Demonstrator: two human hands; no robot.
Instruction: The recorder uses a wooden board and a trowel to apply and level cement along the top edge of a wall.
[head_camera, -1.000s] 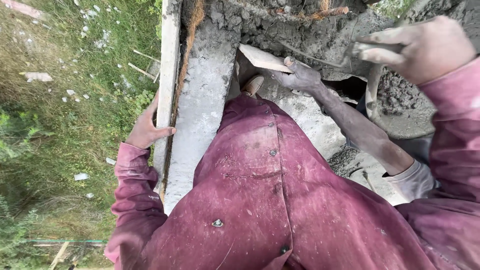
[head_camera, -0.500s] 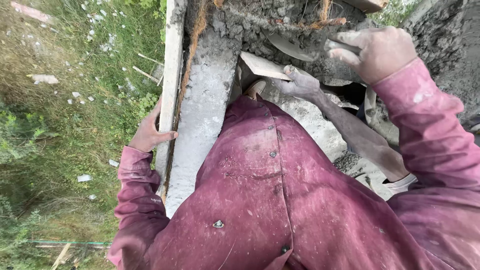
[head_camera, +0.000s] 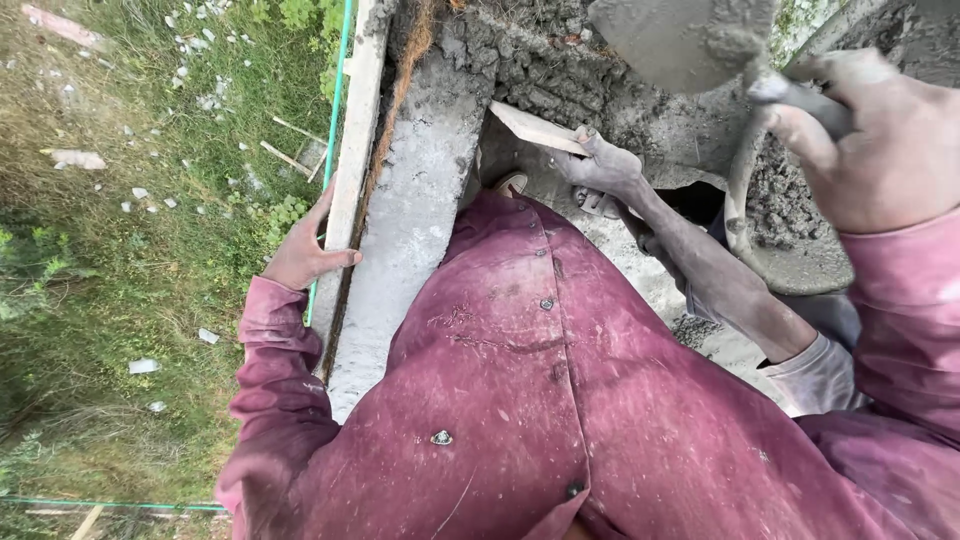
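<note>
My left hand grips the edge of an upright wooden plank that runs along the side of a grey concrete wall top. At the upper right, my right hand is shut on the handle of a trowel; its blade carries wet mortar and hangs above the rough fresh mortar on the wall. A co-worker's dusty hand holds a flat wooden piece against that mortar. My maroon shirt fills the lower middle.
A green string runs along the plank. A pan of wet mortar sits at the right under the trowel. Sandalled feet show below the wall. Grass with scattered rubble lies far below on the left.
My right hand has lifted the trowel up and closer to the camera, its blade now loaded with mortar. My left hand stays on the plank, and the co-worker's hand keeps holding the wooden piece.
</note>
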